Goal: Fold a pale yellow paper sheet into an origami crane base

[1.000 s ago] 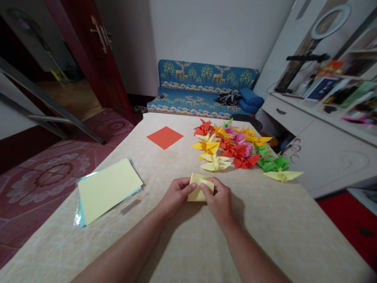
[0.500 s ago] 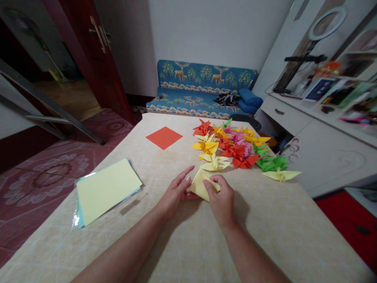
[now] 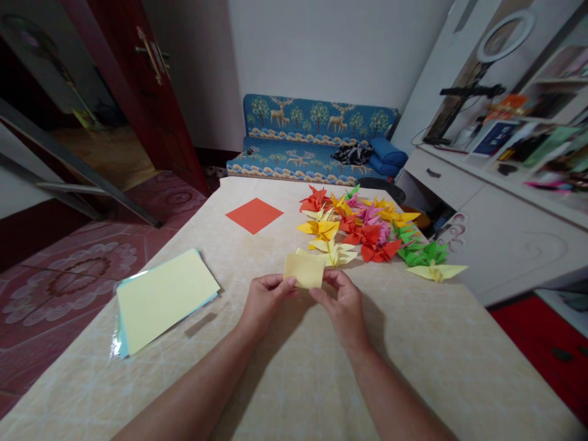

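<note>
Between my two hands is a folded piece of yellow origami paper (image 3: 303,269), held up a little above the table. My left hand (image 3: 266,299) pinches its lower left corner, thumb in front. At the lower right corner my right hand (image 3: 343,300) is closed on it the same way. The fingers behind the paper are partly hidden. Just beyond it lie several folded paper cranes (image 3: 362,235) in red, orange, yellow, pink and green. A flat red paper square (image 3: 254,215) rests on the table farther back and to the left.
On the left of the cloth-covered table (image 3: 275,380) lies a stack of yellow and blue paper sheets (image 3: 168,300) on a clear plastic sleeve. A patterned blue sofa (image 3: 298,153) stands behind the table. A white cabinet (image 3: 519,226) is at the right, a ladder (image 3: 110,190) at the left.
The yellow paper has turned from a tilted position to face me as a near rectangle. My left hand, more open before, now pinches its corner. My right hand has shifted to the lower right corner.
</note>
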Available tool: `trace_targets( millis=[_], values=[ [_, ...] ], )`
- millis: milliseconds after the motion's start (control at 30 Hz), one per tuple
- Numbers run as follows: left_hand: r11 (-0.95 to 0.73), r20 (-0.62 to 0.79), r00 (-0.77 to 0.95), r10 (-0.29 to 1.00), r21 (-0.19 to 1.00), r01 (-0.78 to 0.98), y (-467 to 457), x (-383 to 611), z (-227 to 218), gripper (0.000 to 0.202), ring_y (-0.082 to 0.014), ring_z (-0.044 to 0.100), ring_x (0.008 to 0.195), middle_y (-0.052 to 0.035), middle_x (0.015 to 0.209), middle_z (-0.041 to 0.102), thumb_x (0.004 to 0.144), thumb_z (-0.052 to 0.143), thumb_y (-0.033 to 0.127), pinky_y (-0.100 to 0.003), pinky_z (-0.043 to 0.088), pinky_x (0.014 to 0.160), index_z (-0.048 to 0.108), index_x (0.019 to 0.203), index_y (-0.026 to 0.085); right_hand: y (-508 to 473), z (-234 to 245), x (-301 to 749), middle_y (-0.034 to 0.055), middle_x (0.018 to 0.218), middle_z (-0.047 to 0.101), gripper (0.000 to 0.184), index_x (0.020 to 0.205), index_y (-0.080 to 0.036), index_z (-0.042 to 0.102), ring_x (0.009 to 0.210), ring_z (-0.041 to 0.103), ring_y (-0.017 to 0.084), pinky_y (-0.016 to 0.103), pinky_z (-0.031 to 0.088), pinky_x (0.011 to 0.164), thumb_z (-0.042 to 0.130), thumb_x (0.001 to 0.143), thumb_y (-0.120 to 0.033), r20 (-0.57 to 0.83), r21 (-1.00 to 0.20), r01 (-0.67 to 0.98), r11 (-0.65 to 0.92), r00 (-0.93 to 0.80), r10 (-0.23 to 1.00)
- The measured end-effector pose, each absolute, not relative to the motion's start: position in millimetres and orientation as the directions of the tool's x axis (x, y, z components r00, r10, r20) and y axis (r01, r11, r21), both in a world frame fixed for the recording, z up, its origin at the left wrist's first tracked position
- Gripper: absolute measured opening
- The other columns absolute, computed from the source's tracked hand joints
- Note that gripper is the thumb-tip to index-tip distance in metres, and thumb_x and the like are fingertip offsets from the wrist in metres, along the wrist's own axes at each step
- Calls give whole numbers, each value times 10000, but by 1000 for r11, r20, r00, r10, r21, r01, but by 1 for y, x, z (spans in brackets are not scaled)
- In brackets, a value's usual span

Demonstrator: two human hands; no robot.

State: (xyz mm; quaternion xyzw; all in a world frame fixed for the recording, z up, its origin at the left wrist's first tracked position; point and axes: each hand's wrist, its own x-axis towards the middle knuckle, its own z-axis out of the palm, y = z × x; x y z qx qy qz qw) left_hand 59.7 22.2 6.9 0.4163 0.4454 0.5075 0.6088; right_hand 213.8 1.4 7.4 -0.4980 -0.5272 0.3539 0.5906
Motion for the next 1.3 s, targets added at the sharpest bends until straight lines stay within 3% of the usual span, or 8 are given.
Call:
trace_targets(
  millis=[133,267,367,500,667,800,1033,1300],
  values=[
    [129,-114,72,991,958,-255,19,61,11,248,-128,600,582,-69,698,719,624,777,358,-223,480,588,755,719,129,3,4,211,81,1004,586,158,680,-182,618,997,551,222,331,441,857,721,672,-303,412,-890,312,331,240,879],
    [68,-63,35,997,984,-166,18,62,10,225,-128,572,545,-58,643,703,610,781,348,-226,446,550,754,676,135,4,-4,209,85,1002,575,211,580,-187,583,1009,545,229,291,467,762,695,689,-330,337,-920,304,246,300,892],
    [19,-15,37,999,996,-89,19,61,8,226,-132,560,540,-52,599,682,639,760,357,-228,422,537,751,666,133,4,-7,210,32,769,598,216,600,-176,576,757,575,177,253,447,629,655,722,-335,238,-955,234,180,248,939],
    [-92,94,54,994,995,-40,21,59,7,189,-169,605,681,-70,738,707,692,722,336,-249,454,629,756,719,151,2,-5,209,-38,555,505,221,602,-167,529,534,473,114,217,367,503,640,729,-309,162,-979,160,125,241,957],
    [-140,139,43,989,990,11,21,58,7,197,-159,585,643,-66,667,671,699,717,327,-241,444,599,728,632,142,0,3,204,13,691,647,141,719,-175,595,619,590,160,251,462,565,660,702,-299,123,-992,5,125,238,963],
    [-150,146,93,985,988,28,19,59,6,202,-160,580,644,-72,685,672,700,716,337,-244,437,598,732,650,141,1,4,205,72,894,712,230,893,-195,633,787,666,227,320,530,687,654,709,-331,86,-992,-65,104,245,966],
    [-101,111,80,991,988,-115,20,59,10,176,-186,607,839,-89,895,699,733,690,322,-255,457,735,758,772,164,3,-3,206,81,841,713,285,911,-160,642,710,663,219,339,533,684,669,692,-341,71,-995,-54,84,201,977],
    [-25,42,82,996,980,-196,19,61,10,155,-184,613,824,-90,885,706,684,737,300,-261,462,739,756,733,154,0,2,210,39,793,664,235,856,-170,590,689,607,176,252,478,600,579,795,-397,127,-988,-52,143,233,964]
  ],
)
